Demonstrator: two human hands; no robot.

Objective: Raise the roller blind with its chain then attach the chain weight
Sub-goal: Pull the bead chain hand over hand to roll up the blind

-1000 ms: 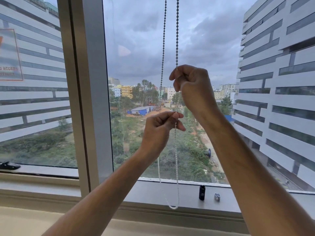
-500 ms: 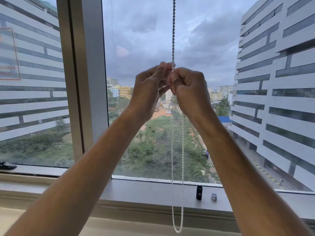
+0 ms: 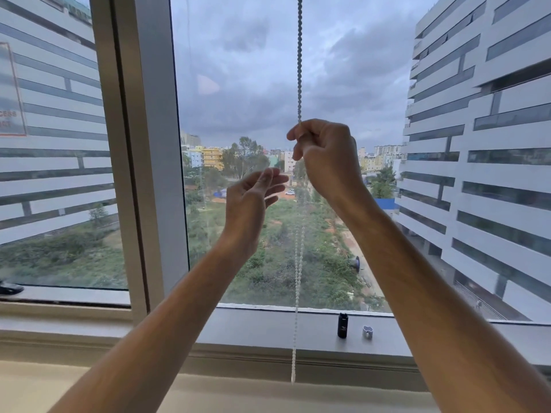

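A beaded blind chain point(image 3: 299, 61) hangs in front of the window pane and its white loop ends low near the sill. My right hand point(image 3: 325, 156) is closed on the chain at about mid-height. My left hand point(image 3: 253, 198) floats lower and to the left with its fingers apart, off the chain. On the window sill point(image 3: 268, 326) stand a small black chain weight point(image 3: 342, 325) and a small pale piece point(image 3: 367, 332) beside it. The blind itself is out of view above.
A thick grey window frame post point(image 3: 140, 150) stands left of the chain. A dark object point(image 3: 10, 288) lies on the left pane's ledge. Buildings and trees show through the glass.
My left hand has let go of the chain and dropped down and left, fingers opening. My right hand keeps its grip. The chain's bottom loop has risen.
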